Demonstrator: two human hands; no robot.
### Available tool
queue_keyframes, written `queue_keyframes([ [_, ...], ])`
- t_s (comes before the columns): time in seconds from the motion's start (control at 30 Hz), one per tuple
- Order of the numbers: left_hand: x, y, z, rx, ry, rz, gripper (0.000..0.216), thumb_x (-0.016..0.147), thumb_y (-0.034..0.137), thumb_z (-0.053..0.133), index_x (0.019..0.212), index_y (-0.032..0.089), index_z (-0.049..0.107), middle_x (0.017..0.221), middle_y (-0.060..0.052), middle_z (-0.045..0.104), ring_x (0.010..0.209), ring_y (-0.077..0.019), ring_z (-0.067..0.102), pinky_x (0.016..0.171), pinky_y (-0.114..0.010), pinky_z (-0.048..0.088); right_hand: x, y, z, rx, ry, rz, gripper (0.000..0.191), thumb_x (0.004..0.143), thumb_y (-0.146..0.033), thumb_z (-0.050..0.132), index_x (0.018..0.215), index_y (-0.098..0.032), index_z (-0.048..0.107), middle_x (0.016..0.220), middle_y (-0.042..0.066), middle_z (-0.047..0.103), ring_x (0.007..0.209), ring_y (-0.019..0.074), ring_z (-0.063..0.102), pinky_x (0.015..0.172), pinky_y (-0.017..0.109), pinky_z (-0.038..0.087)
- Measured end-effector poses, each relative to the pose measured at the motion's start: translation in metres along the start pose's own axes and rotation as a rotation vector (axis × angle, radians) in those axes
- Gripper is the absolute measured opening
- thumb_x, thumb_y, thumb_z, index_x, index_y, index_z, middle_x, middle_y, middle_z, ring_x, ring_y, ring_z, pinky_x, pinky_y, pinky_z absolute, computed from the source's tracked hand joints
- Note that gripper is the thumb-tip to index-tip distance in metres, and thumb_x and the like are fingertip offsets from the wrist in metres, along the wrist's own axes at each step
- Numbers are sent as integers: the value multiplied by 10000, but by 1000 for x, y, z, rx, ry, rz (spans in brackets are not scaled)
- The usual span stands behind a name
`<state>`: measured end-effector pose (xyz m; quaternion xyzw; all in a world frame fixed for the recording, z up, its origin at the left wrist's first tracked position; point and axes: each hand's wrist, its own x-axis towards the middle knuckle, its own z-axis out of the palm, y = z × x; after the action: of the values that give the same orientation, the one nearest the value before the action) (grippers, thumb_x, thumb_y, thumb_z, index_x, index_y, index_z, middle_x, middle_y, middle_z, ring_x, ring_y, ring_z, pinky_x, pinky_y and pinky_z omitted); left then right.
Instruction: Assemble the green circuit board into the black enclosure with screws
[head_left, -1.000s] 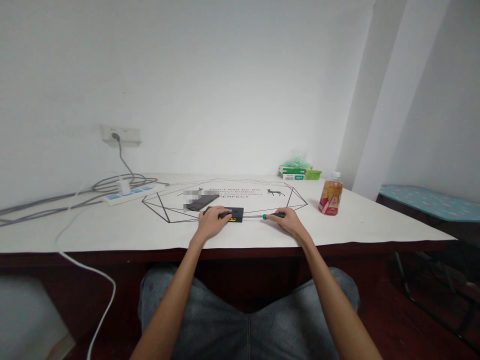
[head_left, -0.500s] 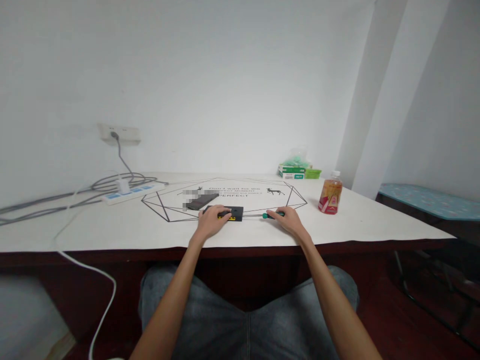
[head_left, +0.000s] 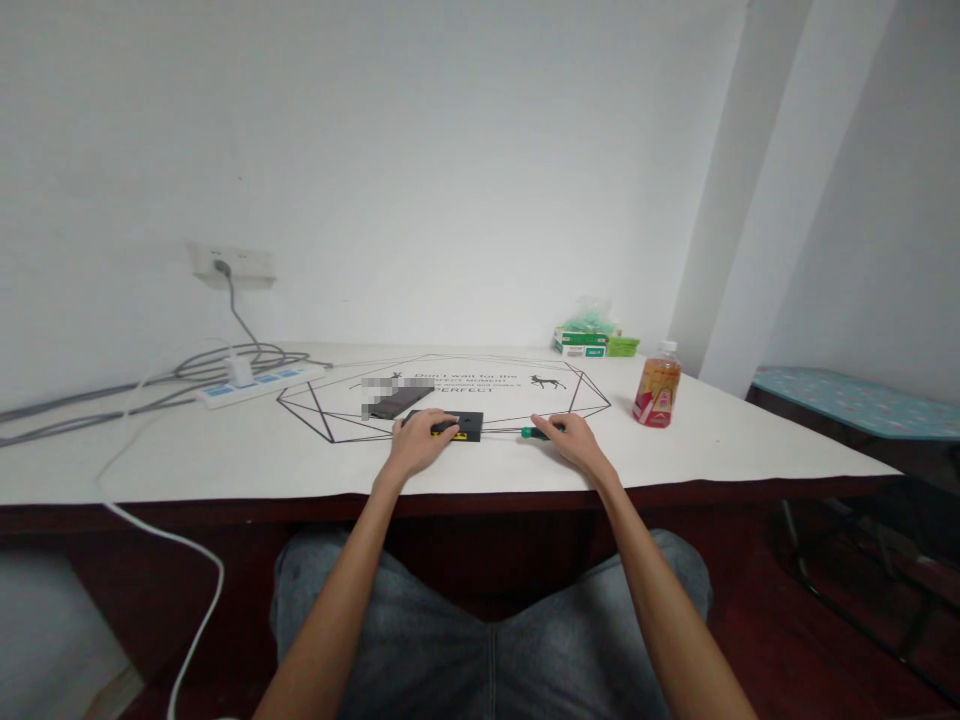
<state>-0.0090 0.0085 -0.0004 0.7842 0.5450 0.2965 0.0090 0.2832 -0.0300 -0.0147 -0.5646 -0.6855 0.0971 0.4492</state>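
Left grip (head_left: 424, 440): clasped over left end of box (head_left: 470, 424)
Right grip (head_left: 568, 438): wrapped round right end of screwdriver (head_left: 530, 433)
Screwdriver: pointing left toward box

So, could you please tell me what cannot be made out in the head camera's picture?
All in the head view:
- Black box: its left part is hidden by the left hand.
- Green-ended tool: most of its handle is hidden by the right hand; its thin shaft is too faint to follow.
- Bottle: label print too small.
- White cable: cut off by the bottom edge.
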Motion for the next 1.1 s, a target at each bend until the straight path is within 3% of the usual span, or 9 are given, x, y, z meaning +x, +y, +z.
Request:
queue_keyframes([
  [0.1, 0, -1, 0, 7, 1, 2, 321, 902, 474, 523, 1089, 326, 737, 1315, -6, 659, 1248, -260, 556, 1078, -455, 354, -2, -2, -1, 169, -26, -9, 410, 734, -598, 689, 776, -201, 597, 710, 30, 655, 606, 152, 532, 546, 262, 353],
  [0.2, -1, -2, -1, 15, -7, 4, 305, 867, 441, 577, 1098, 320, 736, 1323, -15, 652, 1250, -271, 557, 1085, -459, 353, -4, -3, -1, 297, -104, 91, 457, 629, -578, 767, 787, -206, 555, 621, 2, 620, 471, 115, 453, 462, 244, 311],
  [0.3, -1, -3, -1, 25, -30, 12, 346, 822, 421, 638, 1148, 333, 712, 1357, -17, 627, 1275, -294, 535, 1108, -498, 321, -5, -2, -1, 289, -103, 131, 452, 656, -610, 735, 707, -196, 562, 550, 4, 591, 435, 111, 431, 442, 250, 292],
  [0.47, -1, 2, 4, 102, -111, 31, 536, 848, 582, 571, 1345, 382, 577, 1523, -47, 463, 1395, -373, 385, 1116, -688, 165, -2, -1, 0, -20, -18, 21, 561, 793, -664, 574, 508, -181, 568, 471, 26, 517, 531, 151, 486, 520, 280, 309],
  [0.63, 1, 10, 9, 214, -182, 21, 724, 841, 769, 401, 1445, 376, 476, 1584, -89, 356, 1450, -443, 244, 1046, -806, 31, 0, 1, 0, 102, -36, -33, 377, 713, -569, 701, 757, -200, 638, 642, 15, 625, 623, 172, 536, 577, 273, 370],
  [0.73, 1, 11, 11, 227, -172, 29, 732, 837, 783, 380, 1447, 388, 472, 1580, -83, 366, 1445, -460, 243, 1038, -817, 37, -2, 3, 0, 186, -44, 11, 371, 648, -518, 759, 770, -205, 601, 603, 1, 597, 568, 158, 498, 546, 267, 358],
  [0.83, 1, 12, 10, 226, -154, 45, 706, 845, 771, 381, 1430, 392, 490, 1553, -90, 412, 1428, -449, 279, 1038, -815, 61, -4, 2, 0, 233, -61, 64, 416, 670, -589, 721, 696, -195, 589, 522, 2, 553, 502, 142, 458, 507, 264, 331],
  [0.97, 2, 15, 8, 226, -128, 48, 681, 841, 755, 415, 1395, 374, 528, 1507, -110, 465, 1383, -434, 345, 1044, -800, 106, -4, -2, -2, 64, -70, 63, 562, 753, -676, 604, 485, -185, 543, 428, -1, 459, 484, 124, 422, 510, 269, 299],
  [1.1, 1, 15, 8, 223, -109, 43, 706, 810, 781, 438, 1371, 365, 547, 1495, -115, 476, 1368, -433, 360, 1050, -787, 127, -1, -2, 0, 21, -49, 93, 572, 770, -668, 578, 476, -178, 587, 437, 0, 453, 488, 126, 415, 509, 279, 270],
])
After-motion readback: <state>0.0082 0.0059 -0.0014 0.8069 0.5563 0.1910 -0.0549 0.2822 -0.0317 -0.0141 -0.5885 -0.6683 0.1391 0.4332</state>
